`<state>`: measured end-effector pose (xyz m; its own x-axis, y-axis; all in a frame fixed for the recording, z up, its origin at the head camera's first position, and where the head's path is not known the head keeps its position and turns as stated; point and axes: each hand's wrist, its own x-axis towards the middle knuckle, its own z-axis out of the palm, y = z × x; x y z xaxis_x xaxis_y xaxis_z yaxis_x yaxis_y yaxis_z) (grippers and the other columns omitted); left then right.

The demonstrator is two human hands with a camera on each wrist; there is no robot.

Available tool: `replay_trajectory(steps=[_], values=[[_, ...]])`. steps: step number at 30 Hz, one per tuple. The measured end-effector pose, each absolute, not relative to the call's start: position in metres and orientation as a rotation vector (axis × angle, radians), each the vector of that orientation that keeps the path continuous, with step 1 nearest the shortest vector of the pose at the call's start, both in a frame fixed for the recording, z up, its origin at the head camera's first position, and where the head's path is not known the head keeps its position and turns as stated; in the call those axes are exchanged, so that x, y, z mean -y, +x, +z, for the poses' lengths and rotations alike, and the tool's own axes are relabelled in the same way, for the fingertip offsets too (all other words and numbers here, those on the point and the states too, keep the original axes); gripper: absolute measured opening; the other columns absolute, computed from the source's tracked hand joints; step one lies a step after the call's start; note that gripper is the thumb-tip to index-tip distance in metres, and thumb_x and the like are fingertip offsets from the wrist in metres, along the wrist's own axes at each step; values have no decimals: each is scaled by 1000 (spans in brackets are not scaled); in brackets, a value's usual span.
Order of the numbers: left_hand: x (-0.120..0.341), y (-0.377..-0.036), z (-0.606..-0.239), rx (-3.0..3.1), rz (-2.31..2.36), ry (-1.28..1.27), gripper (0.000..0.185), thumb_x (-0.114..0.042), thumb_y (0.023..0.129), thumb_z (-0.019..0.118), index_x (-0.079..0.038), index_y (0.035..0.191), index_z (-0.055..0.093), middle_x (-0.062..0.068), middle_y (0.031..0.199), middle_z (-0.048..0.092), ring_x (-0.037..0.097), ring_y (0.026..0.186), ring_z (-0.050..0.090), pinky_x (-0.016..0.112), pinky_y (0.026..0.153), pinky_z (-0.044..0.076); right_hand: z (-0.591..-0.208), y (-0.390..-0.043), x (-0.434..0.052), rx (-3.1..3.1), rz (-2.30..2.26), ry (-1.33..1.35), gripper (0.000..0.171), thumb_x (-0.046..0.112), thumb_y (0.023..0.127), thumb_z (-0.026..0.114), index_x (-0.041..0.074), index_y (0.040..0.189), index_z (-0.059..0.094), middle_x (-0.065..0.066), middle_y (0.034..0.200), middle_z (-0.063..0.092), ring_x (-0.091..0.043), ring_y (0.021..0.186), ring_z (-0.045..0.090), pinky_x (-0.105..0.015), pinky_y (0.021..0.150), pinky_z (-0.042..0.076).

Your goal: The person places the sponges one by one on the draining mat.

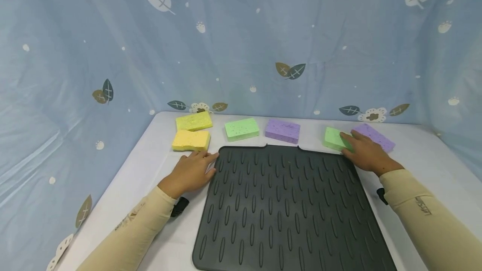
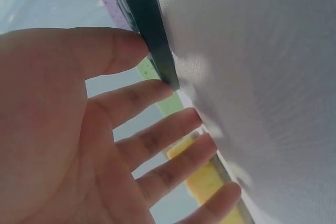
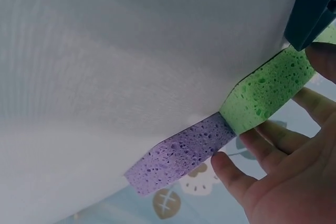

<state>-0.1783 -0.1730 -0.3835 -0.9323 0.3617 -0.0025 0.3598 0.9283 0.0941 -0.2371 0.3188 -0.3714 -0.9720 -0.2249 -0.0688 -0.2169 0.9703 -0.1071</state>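
Note:
A black ridged rubber mat (image 1: 280, 208) lies on the white table. At its far left corner rests my left hand (image 1: 193, 170), fingers spread, the thumb and index finger touching the mat's edge (image 2: 144, 19). Just beyond those fingers sit a yellow sponge (image 1: 191, 140) and a yellow-green sponge (image 1: 193, 121). By the far right corner my right hand (image 1: 363, 152) has its fingers extended over a green sponge (image 1: 333, 138) and next to a purple sponge (image 3: 181, 153). The right thumb lies close to the mat's corner (image 3: 307, 14); contact is hard to tell.
Another green sponge (image 1: 242, 129) and another purple sponge (image 1: 282, 131) lie behind the mat's far edge. A blue leaf-print curtain (image 1: 241, 45) hangs along the back and left of the white table (image 1: 162, 149).

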Motion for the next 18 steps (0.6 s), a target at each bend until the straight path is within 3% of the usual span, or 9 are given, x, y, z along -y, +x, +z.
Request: replay_trajectory(steps=[14, 18], values=[[173, -177, -382, -3065, 134, 575, 49, -33, 100, 58, -15, 146, 53, 12, 136, 60, 33, 128, 54, 61, 91, 48, -371, -243, -320, -3021, -190, -360, 61, 16, 99, 56, -8, 149, 32, -43, 146, 32, -60, 135, 31, -75, 108, 23], [173, -177, -383, -3070, 131, 581, 49, -34, 100, 58, -15, 146, 53, 12, 135, 60, 33, 127, 55, 61, 91, 48, -371, -244, -320, -3022, -184, -361, 61, 15, 99, 57, -9, 149, 32, -43, 145, 34, -61, 134, 33, -74, 108, 24]])
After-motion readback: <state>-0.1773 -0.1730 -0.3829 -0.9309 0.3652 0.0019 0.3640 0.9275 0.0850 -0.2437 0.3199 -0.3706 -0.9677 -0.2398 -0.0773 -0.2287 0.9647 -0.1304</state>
